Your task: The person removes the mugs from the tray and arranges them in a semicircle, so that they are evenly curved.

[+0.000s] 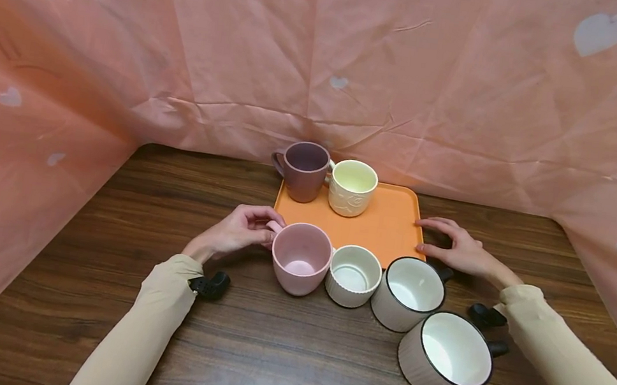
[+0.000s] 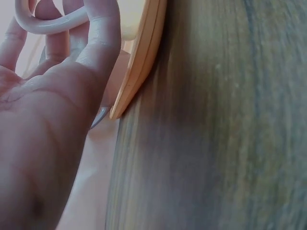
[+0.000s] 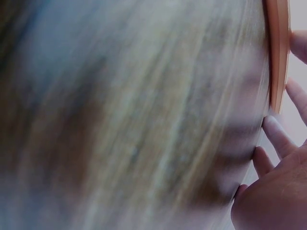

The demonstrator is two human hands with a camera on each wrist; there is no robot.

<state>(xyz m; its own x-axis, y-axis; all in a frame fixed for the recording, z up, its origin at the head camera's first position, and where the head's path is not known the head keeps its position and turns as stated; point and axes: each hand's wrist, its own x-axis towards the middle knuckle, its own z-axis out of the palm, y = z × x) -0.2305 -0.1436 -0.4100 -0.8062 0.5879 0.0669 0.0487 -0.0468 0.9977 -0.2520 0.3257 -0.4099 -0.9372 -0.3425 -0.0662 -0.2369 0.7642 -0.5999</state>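
Observation:
With fingers and thumb at its handle, my left hand (image 1: 240, 230) holds a pink mug (image 1: 296, 281) at the front left of an orange tray (image 1: 393, 225). The left wrist view shows the pale handle (image 2: 50, 25) against the fingers. My right hand (image 1: 459, 253) touches the tray's right rim with its thumb and fingertips, fingers spread. A purple mug (image 1: 303, 185) and a cream mug with a raised flower pattern (image 1: 349, 202) stand upright side by side at the tray's back left.
A small white ribbed cup (image 1: 349, 292) stands right of the pink mug, before the tray. Two white mugs with black rims, one nearer the tray (image 1: 393, 311) and one in front (image 1: 421, 367), stand farther right. Pink cloth (image 1: 243, 69) hangs behind the wooden table (image 1: 265, 354).

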